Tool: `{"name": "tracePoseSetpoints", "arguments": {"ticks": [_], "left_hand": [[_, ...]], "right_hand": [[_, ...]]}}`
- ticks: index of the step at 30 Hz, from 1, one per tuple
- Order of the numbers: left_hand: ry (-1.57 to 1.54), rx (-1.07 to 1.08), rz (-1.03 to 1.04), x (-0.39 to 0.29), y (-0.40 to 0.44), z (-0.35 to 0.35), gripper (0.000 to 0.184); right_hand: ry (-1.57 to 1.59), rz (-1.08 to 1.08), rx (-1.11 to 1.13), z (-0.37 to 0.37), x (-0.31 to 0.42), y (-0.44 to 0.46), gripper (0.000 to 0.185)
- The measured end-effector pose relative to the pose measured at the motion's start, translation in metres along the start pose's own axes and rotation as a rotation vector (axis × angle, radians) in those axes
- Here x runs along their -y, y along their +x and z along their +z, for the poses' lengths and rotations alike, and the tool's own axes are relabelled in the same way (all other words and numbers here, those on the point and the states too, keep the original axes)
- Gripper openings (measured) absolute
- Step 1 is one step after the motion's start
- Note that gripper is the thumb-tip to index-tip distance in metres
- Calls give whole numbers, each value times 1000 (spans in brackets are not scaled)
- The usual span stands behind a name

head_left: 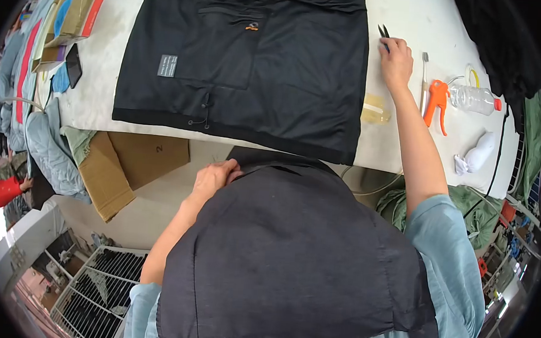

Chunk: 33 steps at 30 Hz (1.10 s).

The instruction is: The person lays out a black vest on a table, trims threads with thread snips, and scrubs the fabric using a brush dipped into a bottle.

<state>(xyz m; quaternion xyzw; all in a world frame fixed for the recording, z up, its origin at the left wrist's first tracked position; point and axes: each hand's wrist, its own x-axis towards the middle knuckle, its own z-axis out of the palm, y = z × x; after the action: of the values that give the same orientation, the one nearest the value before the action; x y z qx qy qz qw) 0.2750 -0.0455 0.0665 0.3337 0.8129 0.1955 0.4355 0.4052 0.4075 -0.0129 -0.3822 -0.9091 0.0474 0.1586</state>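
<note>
The garment (308, 66) is black with a grey label (168, 65) and an orange mark (252, 28). The table (89, 99) is white, the air gun (436, 100) is orange.

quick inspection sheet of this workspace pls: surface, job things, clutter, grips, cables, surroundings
Surface: white tabletop, partly covered
Job's things: black garment spread flat; dark cloth over the person's front
Clutter: orange trigger tool, clear bottle on its side
Grips: left grip at dark cloth's edge; right grip at black pointed tool, hold unclear
Cables: thin black cord near table's right edge
Surroundings: cardboard box, wire rack, person in red
</note>
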Motion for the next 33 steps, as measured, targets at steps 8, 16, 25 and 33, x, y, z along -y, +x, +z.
{"name": "tracePoseSetpoints", "arguments": {"ticks": [8,16,25,33], "left_hand": [[58,-367,478,-24,60,20,20],[-332,-118,542,-1,73,44,13],[-664,157,192,-11,65,37,9],[-717,295,145,0,53,42,12]], "right_hand": [[753,591,122,-10,-6,-40,23],[1122,423,379,-100,145,-149,24],[599,17,356,-88,187,-190,33],[439,-151,219,-76,181,-202,26]]}}
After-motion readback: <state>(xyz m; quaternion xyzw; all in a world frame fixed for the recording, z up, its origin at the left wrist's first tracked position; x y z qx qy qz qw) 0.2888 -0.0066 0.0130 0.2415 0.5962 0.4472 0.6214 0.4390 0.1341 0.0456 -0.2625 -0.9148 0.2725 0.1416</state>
